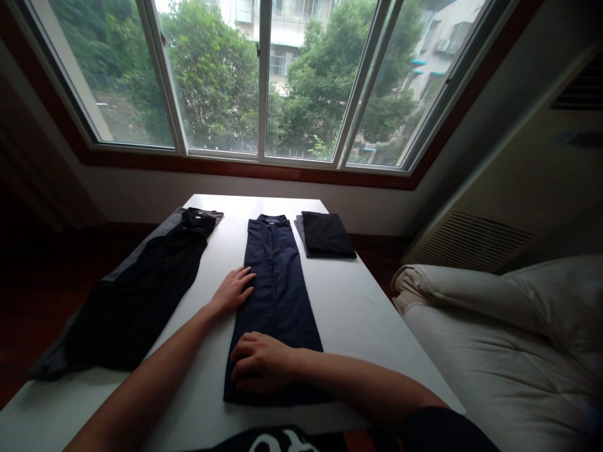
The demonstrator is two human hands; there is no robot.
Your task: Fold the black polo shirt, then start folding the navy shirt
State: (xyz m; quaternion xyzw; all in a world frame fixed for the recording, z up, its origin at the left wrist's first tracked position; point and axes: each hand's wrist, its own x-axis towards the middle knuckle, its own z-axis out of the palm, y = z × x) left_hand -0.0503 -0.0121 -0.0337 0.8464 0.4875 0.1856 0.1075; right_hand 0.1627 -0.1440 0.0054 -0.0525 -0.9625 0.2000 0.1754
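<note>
A navy blue collared shirt [287, 276] lies folded into a long narrow strip, its collar at the far end and a front seam running down its middle. My left hand [234, 289] rests on its left edge, fingers spread and holding nothing. Nearer to me, my right hand [262, 363] lies across the lower part of the shirt, with bent fingers over the fabric by the left edge. Its fingertips are partly hidden, and I see no fabric gripped in it.
The shirt lies on a white table [377, 301]. To the left, black and grey garments [146, 289] are spread out, overhanging the table edge. A folded black garment [328, 234] sits at the back right on a grey one. A padded beige sofa [480, 326] stands to the right.
</note>
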